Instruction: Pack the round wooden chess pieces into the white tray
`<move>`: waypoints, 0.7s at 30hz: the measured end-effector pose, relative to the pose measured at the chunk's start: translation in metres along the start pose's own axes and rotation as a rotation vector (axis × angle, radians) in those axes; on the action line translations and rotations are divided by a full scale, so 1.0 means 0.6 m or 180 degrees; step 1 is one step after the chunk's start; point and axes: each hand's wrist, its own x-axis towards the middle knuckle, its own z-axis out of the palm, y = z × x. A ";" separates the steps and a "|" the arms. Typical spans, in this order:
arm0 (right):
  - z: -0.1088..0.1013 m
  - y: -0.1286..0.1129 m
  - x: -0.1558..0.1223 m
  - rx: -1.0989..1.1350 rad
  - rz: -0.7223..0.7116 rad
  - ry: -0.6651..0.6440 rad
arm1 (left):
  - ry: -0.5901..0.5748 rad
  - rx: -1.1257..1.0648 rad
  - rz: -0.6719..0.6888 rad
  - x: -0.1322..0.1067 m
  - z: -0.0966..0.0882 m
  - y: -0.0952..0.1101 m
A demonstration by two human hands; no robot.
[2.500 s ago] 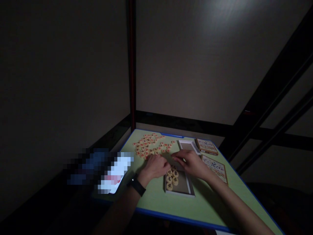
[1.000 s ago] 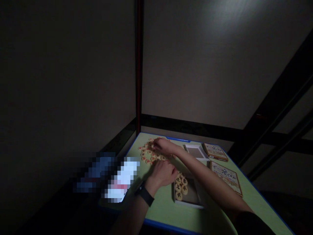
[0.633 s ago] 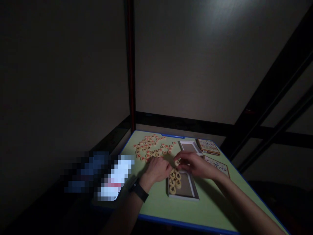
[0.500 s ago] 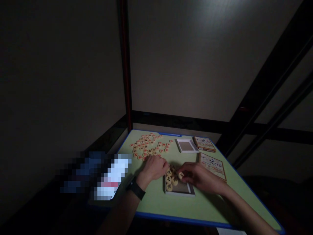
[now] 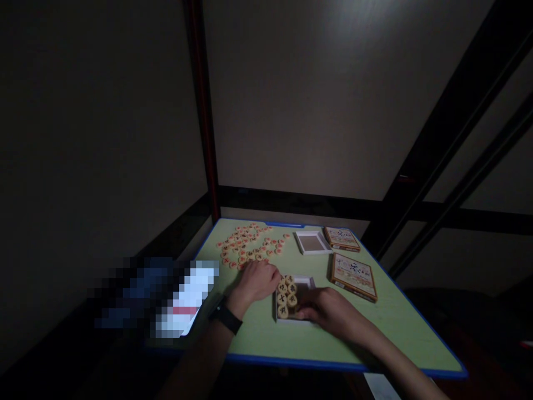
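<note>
My left hand (image 5: 260, 279) is curled at the upper left corner of a shallow white-rimmed tray (image 5: 293, 321), and its fingertips are mostly hidden. Inside the tray, round wooden Chinese chess pieces (image 5: 282, 299) with black characters stand in two columns along the left side. My right hand (image 5: 327, 311) reaches in from the right, thumb and fingers pinched low beside the second column. The chess piece it holds is almost wholly covered by the fingers.
Loose chess pieces (image 5: 250, 247) with red or dark characters are spread over the far left of the green table (image 5: 333, 350). Another white-rimmed tray (image 5: 313, 243) lies at the back, beside two printed boxes, one farther (image 5: 342, 238) and one nearer (image 5: 353, 275). A blurred bright patch (image 5: 187, 300) is at the left edge.
My right hand has lowered the chess piece into the tray, beside the second column. The pieces there sit in a neater line. My left hand stays near the tray's corner; the view has shifted slightly.
</note>
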 end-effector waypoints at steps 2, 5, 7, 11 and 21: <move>0.001 0.005 -0.002 -0.0045 0.0103 0.0105 | 0.0004 0.0006 0.0022 0.000 0.001 0.000; 0.003 0.008 -0.003 -0.0129 0.0213 0.0228 | 0.0019 0.0004 0.0043 0.001 0.003 -0.001; 0.005 0.006 -0.001 -0.0143 0.0192 0.0215 | 0.0026 -0.0007 0.0049 0.002 0.004 -0.002; 0.008 -0.001 0.004 -0.0175 0.0109 0.0230 | 0.0034 0.0004 0.0077 0.003 0.004 -0.002; 0.022 -0.003 -0.031 -0.0415 0.0396 0.0629 | 0.0065 0.0070 0.0091 0.002 0.006 -0.003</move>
